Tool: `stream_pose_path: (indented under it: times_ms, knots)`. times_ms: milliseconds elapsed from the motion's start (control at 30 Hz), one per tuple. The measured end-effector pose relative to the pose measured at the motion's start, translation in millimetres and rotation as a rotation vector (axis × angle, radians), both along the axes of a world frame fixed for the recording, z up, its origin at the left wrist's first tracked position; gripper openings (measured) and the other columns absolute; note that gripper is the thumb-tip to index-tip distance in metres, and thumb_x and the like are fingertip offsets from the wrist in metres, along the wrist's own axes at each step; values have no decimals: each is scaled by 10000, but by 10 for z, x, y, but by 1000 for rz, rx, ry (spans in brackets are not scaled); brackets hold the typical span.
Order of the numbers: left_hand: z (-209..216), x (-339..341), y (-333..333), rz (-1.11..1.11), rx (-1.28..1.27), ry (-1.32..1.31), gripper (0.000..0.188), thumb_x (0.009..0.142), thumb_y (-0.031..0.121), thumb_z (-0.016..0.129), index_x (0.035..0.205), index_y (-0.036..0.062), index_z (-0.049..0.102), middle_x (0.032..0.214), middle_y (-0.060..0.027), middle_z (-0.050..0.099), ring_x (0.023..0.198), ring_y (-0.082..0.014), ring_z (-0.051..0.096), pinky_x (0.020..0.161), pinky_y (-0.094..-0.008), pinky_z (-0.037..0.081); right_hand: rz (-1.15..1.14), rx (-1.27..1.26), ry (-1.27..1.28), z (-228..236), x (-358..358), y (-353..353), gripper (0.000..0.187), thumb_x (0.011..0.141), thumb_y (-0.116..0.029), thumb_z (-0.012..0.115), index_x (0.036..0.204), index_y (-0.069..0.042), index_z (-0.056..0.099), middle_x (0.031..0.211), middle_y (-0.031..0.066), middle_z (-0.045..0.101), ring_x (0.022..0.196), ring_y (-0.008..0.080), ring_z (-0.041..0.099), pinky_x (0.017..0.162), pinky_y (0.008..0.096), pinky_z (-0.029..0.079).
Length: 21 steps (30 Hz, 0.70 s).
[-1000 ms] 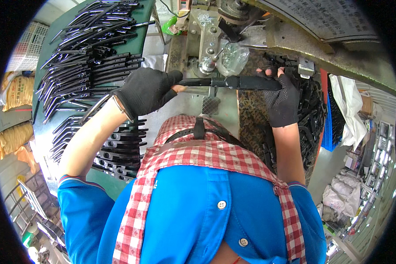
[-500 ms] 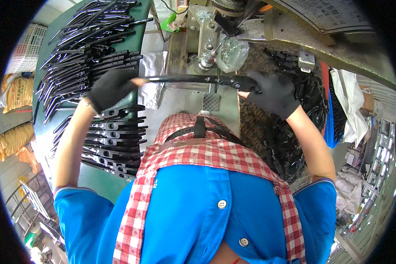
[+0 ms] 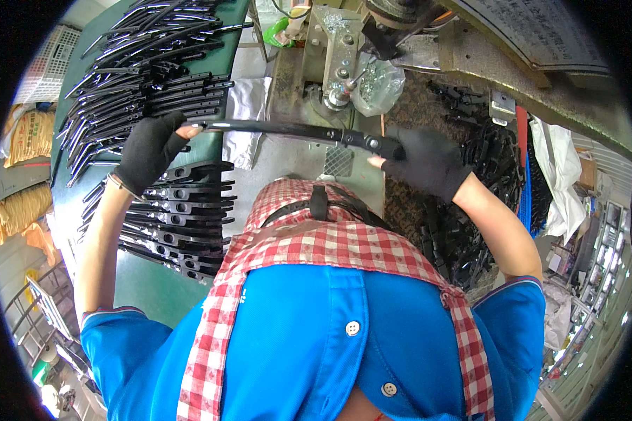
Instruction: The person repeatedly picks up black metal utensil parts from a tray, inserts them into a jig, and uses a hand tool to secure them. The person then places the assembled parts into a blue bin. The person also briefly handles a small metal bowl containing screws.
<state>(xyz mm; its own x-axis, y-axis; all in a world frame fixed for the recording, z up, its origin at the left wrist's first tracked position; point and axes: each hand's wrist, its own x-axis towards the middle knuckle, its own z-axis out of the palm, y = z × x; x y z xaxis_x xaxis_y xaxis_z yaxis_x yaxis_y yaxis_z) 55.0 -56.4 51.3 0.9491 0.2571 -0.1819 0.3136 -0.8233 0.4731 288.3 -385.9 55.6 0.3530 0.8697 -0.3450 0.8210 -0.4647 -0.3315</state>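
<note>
Held crosswise in front of me is a long black metal arm with a wider, riveted joint piece at its right end. My left hand, in a black glove with a bare thumb tip, is closed on the thin left end. Around the joint end my right hand is closed, also gloved in black and somewhat blurred; its fingers hide part of that end. Below my left hand lies a row of black metal brackets with holes. Beyond it are piled black metal arms on the green table.
A machine post with bolts stands ahead, beside a clear bag of small metal parts. A heavy machine beam crosses the upper right. Heaped black parts lie to my right. A silvery packet rests beside the table.
My left hand has moved left and slightly nearer, showing more of the metal arm. Its right end now sits a little lower, with my right hand still on it.
</note>
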Motion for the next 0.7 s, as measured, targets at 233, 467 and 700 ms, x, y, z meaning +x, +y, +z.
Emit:
stream_pose_path:
  times_ms: [233, 467, 700]
  knots:
    - [-5, 109, -10, -66, 157, -131, 380, 897, 381, 538, 767, 24, 543, 560, -177, 490, 535, -366, 521, 498, -401, 390, -30, -103, 292, 34, 180, -8, 322, 781, -334, 681, 867, -31, 611, 658, 144, 588, 608, 243, 597, 570, 352, 439]
    - [-151, 151, -32, -25, 9, -111, 420, 909, 413, 518, 792, 12, 568, 557, -182, 493, 514, -360, 494, 499, -401, 390, -71, 36, 40, 132, 238, 51, 354, 778, -357, 686, 948, -51, 631, 724, 143, 617, 670, 271, 619, 601, 375, 454]
    - [-56, 424, 121, 45, -75, -207, 408, 924, 389, 522, 850, -7, 585, 549, -129, 464, 491, -185, 462, 502, -342, 389, -134, 251, -99, 367, 342, 270, 463, 779, -451, 678, 1028, -66, 619, 846, 137, 658, 810, 282, 651, 693, 355, 489]
